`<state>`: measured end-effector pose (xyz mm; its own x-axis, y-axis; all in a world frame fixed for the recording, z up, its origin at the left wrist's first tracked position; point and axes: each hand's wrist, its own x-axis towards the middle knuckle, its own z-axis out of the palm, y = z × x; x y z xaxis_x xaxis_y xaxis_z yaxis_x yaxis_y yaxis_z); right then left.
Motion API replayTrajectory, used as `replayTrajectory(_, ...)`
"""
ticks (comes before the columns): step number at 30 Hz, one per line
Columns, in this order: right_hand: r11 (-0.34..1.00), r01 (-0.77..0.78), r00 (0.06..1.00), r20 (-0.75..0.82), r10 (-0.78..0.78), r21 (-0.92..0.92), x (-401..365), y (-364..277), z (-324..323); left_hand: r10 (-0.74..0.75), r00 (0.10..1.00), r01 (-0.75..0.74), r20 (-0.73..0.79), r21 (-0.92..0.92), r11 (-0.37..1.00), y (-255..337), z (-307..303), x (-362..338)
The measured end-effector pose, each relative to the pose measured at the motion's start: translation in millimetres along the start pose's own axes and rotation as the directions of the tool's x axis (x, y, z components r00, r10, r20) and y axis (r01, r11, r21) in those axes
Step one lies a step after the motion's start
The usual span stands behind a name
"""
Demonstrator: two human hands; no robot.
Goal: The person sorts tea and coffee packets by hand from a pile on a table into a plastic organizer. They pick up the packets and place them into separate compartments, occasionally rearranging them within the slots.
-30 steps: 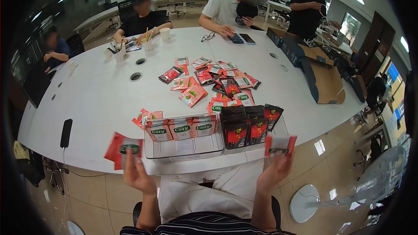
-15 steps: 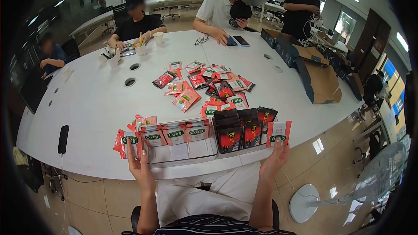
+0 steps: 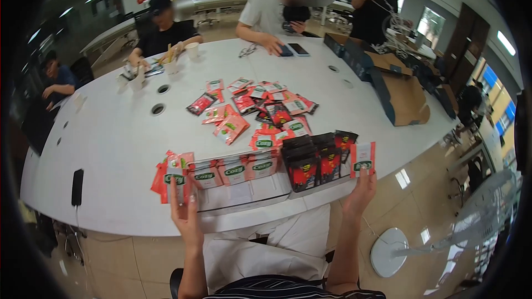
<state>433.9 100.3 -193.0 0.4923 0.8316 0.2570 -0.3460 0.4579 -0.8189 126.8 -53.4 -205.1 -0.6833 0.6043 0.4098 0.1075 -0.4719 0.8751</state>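
My left hand (image 3: 187,218) is closed on a red-and-white Cozy tea sachet (image 3: 176,180) at the left end of a clear tray (image 3: 244,204). More sachets stick out behind it. Between thumb and fingers, my right hand (image 3: 360,194) pinches another tea sachet (image 3: 363,152), held up at the tray's right end. Inside the tray, a row of Cozy sachets (image 3: 233,173) stands upright on the left. Black-and-red sachets (image 3: 305,173) fill the right side in stacked rows. Beyond lies a loose pile of mixed sachets (image 3: 233,127).
A black phone (image 3: 78,187) with a cable lies at left. Paper cups (image 3: 170,66) with pens, glasses (image 3: 247,51) and phones (image 3: 298,50) are further back. Opened cardboard boxes (image 3: 402,99) lie at right. Several people sit or stand around the table; a fan (image 3: 476,227) stands at right.
The view has tilted slightly. Both hands and the tray appear a little further right, with the same sachets held. The standing person at the back has raised a hand with white cables.
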Motion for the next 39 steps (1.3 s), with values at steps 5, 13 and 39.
replayTrajectory(5,0.943,0.213,0.976,0.104,-0.193,-0.254,-2,-17,2,0.096,0.976,-0.037,-0.194,0.287,0.957,-10,-31,17)
replayTrajectory(13,0.765,0.556,0.772,0.544,-0.33,-0.325,-13,-53,49,0.152,0.966,-0.107,-0.211,0.208,0.972,-7,-33,27)
replayTrajectory(39,0.335,0.912,-0.213,0.971,-0.11,0.238,-104,14,187,-0.107,0.962,0.097,-0.25,-0.049,0.994,-3,-47,27)
